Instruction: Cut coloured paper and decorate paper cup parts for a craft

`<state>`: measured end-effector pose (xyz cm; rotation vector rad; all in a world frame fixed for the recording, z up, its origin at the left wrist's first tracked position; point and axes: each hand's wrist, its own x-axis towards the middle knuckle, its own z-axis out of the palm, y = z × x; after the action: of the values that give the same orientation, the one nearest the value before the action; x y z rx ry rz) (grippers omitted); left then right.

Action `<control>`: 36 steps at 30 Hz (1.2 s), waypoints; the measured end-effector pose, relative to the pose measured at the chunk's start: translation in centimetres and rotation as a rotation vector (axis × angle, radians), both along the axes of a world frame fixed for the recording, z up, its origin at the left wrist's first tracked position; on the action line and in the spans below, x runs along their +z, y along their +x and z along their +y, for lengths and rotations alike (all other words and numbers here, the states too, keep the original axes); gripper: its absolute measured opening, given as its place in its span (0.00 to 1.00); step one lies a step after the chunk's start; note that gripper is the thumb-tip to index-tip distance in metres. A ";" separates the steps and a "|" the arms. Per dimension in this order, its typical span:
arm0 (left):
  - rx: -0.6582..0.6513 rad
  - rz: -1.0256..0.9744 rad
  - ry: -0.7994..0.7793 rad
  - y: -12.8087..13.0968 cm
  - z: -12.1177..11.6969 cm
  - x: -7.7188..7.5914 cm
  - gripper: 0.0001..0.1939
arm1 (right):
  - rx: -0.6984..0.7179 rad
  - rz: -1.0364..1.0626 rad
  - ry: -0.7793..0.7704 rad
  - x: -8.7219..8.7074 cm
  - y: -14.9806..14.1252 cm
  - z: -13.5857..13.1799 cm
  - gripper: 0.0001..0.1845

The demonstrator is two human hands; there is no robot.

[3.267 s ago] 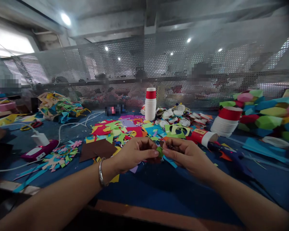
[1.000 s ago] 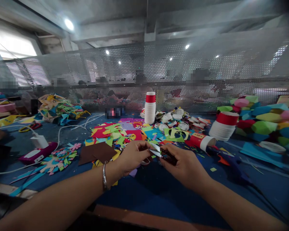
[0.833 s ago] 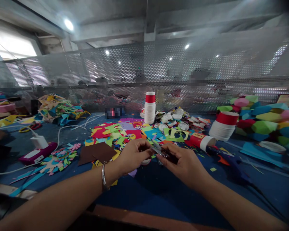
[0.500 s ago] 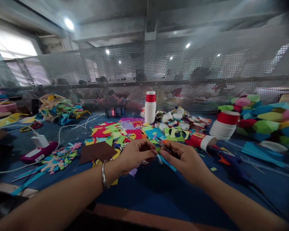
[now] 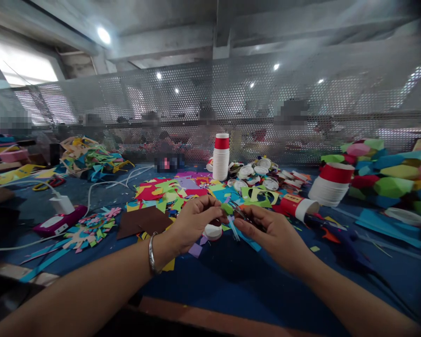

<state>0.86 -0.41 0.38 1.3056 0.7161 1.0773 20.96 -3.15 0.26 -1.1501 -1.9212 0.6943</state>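
Observation:
My left hand (image 5: 198, 222), a silver bangle on its wrist, pinches a small piece of green paper (image 5: 227, 208) above the middle of the table. Facing it, my right hand (image 5: 272, 234) is closed around small scissors (image 5: 241, 213), whose thin metal blades point at the paper; their handles are mostly hidden by my fingers. Below the left hand lies a small white round cup piece (image 5: 213, 231). Brown paper sheets (image 5: 142, 221) rest to the left of that hand. A light strip (image 5: 233, 228) lies under the blades.
Coloured paper scraps (image 5: 171, 194) spread behind my hands. Beyond them stand a tall paper cup stack (image 5: 221, 159) and a heap of cut cup bottoms (image 5: 256, 173). On the right are a tipped red cup (image 5: 296, 206), a glue gun (image 5: 347, 245) and tilted cups (image 5: 331, 185). A purple power strip (image 5: 61, 221) sits left.
The green paper has risen slightly and shows more at my left fingertips. The scissors' blades now stand apart beside it. The view has shifted slightly.

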 end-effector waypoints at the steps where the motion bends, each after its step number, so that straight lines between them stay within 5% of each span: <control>1: 0.000 -0.025 0.014 -0.1 0.0 0.1 0.09 | -0.005 -0.009 0.004 0.0 0.0 0.0 0.17; 36: -0.077 -0.159 -0.084 0.6 -0.2 -0.5 0.15 | 0.034 -0.087 0.016 -0.2 0.1 -0.2 0.24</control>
<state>1.41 -0.58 -0.11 1.1525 0.5811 1.0647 21.05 -3.39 0.08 -1.1567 -2.0195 0.6563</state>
